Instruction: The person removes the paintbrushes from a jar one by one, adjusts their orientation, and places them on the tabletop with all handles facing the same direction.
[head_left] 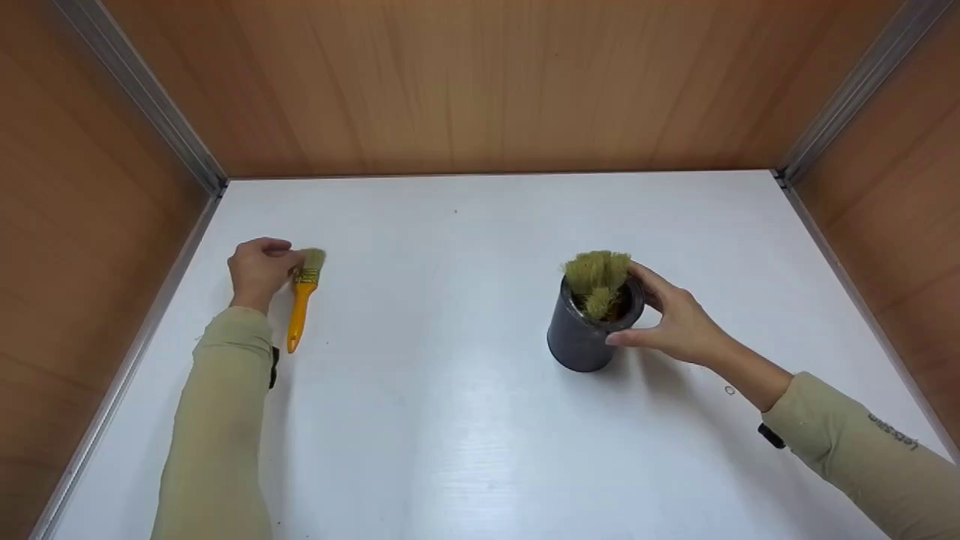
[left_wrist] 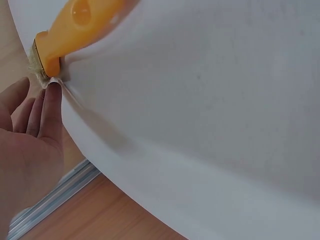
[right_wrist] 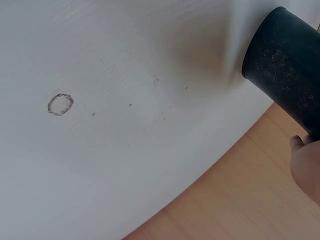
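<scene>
The left hand (head_left: 259, 268) is resting on the bench (head_left: 465, 420) with its fingers curled against the metal band of a paintbrush (head_left: 303, 298); the left wrist view is showing straight fingertips (left_wrist: 52, 92) touching that band, so whether they are pinching it cannot be told. The brush is lying flat, bristles pointing away from the person and its orange handle trailing back alongside the left sleeve (head_left: 217, 420).

The right hand (head_left: 675, 319) is wrapping thumb and fingers round the rim of a dark cylindrical pot (head_left: 589, 330), which is standing upright with several brushes (head_left: 598, 277) sticking up, bristles uppermost.

Small writing on the right sleeve (head_left: 877, 450) is too blurred to read.

The two hands are sitting well apart, with open white surface between them. Wooden walls (head_left: 495, 82) with metal edge strips are closing in the bench on three sides, the left hand lying near the left one.
</scene>
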